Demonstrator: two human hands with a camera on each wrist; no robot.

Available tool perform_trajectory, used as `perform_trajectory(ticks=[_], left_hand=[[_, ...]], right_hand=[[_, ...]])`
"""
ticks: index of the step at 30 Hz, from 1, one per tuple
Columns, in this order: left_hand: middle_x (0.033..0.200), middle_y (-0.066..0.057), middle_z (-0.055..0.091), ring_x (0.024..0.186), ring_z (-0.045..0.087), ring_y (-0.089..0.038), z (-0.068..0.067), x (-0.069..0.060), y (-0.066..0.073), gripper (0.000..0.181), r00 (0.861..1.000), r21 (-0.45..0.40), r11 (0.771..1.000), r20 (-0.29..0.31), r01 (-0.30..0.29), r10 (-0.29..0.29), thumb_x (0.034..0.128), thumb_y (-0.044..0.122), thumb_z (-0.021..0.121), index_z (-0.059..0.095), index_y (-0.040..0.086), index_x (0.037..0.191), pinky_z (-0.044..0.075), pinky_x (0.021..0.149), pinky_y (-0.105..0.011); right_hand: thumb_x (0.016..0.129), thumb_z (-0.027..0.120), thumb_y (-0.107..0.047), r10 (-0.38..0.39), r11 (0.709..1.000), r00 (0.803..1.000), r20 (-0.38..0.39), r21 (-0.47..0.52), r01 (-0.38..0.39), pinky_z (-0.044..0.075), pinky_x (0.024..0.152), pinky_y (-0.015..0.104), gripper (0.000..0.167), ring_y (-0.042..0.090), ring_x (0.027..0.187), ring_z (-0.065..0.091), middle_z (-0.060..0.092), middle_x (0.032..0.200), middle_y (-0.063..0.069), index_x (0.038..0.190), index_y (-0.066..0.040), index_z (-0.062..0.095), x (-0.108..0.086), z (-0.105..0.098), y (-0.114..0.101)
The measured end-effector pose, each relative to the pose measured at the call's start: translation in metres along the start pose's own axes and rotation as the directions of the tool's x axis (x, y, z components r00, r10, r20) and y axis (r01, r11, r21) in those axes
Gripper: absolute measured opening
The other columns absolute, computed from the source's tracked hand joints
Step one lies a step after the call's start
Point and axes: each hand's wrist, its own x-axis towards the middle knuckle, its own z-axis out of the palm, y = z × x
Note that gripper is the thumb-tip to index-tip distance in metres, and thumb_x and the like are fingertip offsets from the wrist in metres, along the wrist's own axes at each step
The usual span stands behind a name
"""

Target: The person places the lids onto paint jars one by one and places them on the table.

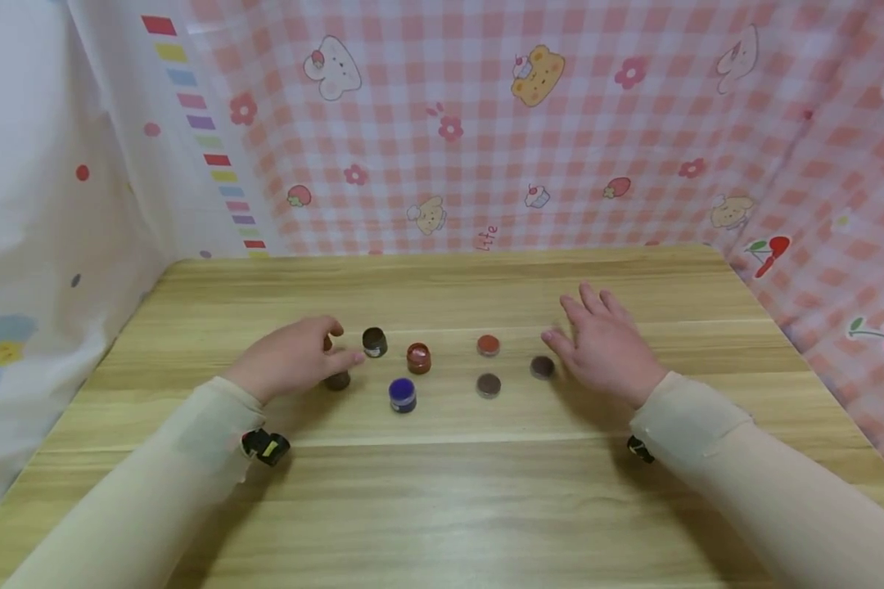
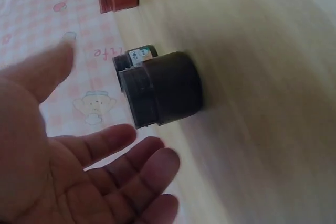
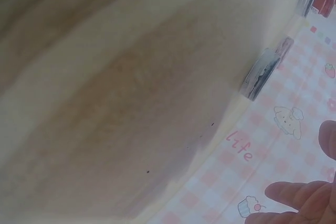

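Observation:
My left hand [image 1: 295,356] hovers over the left part of the table, fingers and thumb apart, beside a dark jar [image 2: 165,88] with a threaded neck. In the head view that hand partly hides this jar. Just beyond it stands a second black jar [image 1: 374,342] with a label on its side. A red jar [image 1: 418,358] and a purple-blue one [image 1: 402,395] are farther right. On the other side, my right hand [image 1: 600,348] holds nothing, its fingers spread, next to a dark round lid [image 1: 542,367].
Two more flat round lids, one red [image 1: 489,345] and one dark brown [image 1: 489,385], lie between the jars and my right hand. All rest on a wooden table [image 1: 442,499]. A pink checked cloth [image 1: 412,164] hangs behind its far edge.

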Motion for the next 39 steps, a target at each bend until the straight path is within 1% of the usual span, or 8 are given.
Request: perform_trajectory(ticks=[2,4,7,10,15,24,31,39], left_hand=[[0.128,-0.019,0.07,0.112,0.068,-0.032,0.001,0.0,-0.002,0.068,0.999,0.018,1.0,0.033,-0.004,0.003,0.0968,0.054,0.07,0.058,0.002,0.139,0.054,0.099,-0.055],[0.119,-0.013,0.073,0.104,0.068,-0.027,0.003,0.0,-0.003,0.058,0.998,0.035,0.999,0.056,-0.012,0.01,0.0932,0.048,0.077,0.063,0.006,0.13,0.054,0.096,-0.052],[0.108,-0.006,0.073,0.096,0.065,-0.023,0.007,0.001,-0.004,0.037,0.998,0.069,0.997,0.053,-0.036,0.032,0.0918,0.038,0.08,0.069,0.012,0.116,0.053,0.093,-0.048],[0.105,-0.003,0.073,0.095,0.063,-0.023,0.01,0.002,-0.004,0.025,0.998,0.093,0.994,0.034,-0.049,0.046,0.0917,0.033,0.08,0.071,0.016,0.109,0.052,0.095,-0.049],[0.105,-0.005,0.073,0.096,0.064,-0.024,0.012,0.004,-0.004,0.024,0.999,0.101,0.994,0.025,-0.046,0.044,0.0915,0.03,0.08,0.072,0.015,0.109,0.052,0.097,-0.05],[0.103,-0.006,0.072,0.092,0.062,-0.023,0.014,0.004,-0.003,0.023,0.999,0.088,0.996,0.02,-0.033,0.032,0.0921,0.026,0.078,0.072,0.012,0.109,0.052,0.093,-0.048],[0.103,-0.005,0.071,0.093,0.062,-0.023,0.016,0.004,-0.003,0.021,0.999,0.07,0.997,0.029,-0.029,0.027,0.0922,0.025,0.079,0.071,0.012,0.107,0.052,0.093,-0.047],[0.104,-0.007,0.071,0.095,0.063,-0.023,0.015,0.002,-0.002,0.022,0.999,0.045,0.999,0.036,-0.017,0.015,0.092,0.023,0.078,0.07,0.009,0.107,0.053,0.094,-0.048]], right_hand=[[0.111,0.044,-0.046,0.0,1.0,1.0,0.001,-0.002,0.0,0.005,0.129,0.063,0.074,0.053,0.159,0.007,0.014,0.17,0.034,0.161,0.006,0.03,0.0,0.0,0.0],[0.111,0.044,-0.046,0.001,1.0,1.0,0.003,-0.002,-0.001,0.005,0.129,0.063,0.074,0.053,0.16,0.007,0.014,0.171,0.033,0.161,0.006,0.03,0.0,0.0,-0.001],[0.111,0.043,-0.047,0.001,1.0,1.0,0.002,-0.005,-0.001,0.005,0.129,0.063,0.074,0.053,0.159,0.007,0.015,0.17,0.033,0.161,0.006,0.03,0.0,0.001,-0.001],[0.111,0.044,-0.046,-0.003,1.0,1.0,0.0,-0.006,0.003,0.005,0.129,0.063,0.073,0.053,0.16,0.008,0.016,0.17,0.033,0.161,0.006,0.031,0.0,0.001,-0.001],[0.111,0.045,-0.044,-0.004,1.0,1.0,-0.005,-0.006,0.004,0.006,0.129,0.063,0.072,0.052,0.16,0.01,0.017,0.169,0.034,0.16,0.006,0.033,0.0,0.001,-0.002],[0.111,0.046,-0.043,-0.012,1.0,1.0,0.003,-0.01,0.012,0.006,0.13,0.061,0.07,0.05,0.16,0.013,0.021,0.168,0.034,0.158,0.007,0.035,0.001,0.003,-0.003],[0.111,0.046,-0.044,-0.005,1.0,1.0,0.017,-0.009,0.005,0.006,0.13,0.061,0.07,0.049,0.16,0.012,0.022,0.169,0.033,0.158,0.007,0.036,0.0,0.003,-0.005],[0.111,0.047,-0.042,-0.021,0.999,1.0,0.02,-0.025,0.021,0.009,0.13,0.06,0.066,0.049,0.159,0.019,0.027,0.166,0.034,0.155,0.007,0.041,-0.001,0.004,-0.006]])
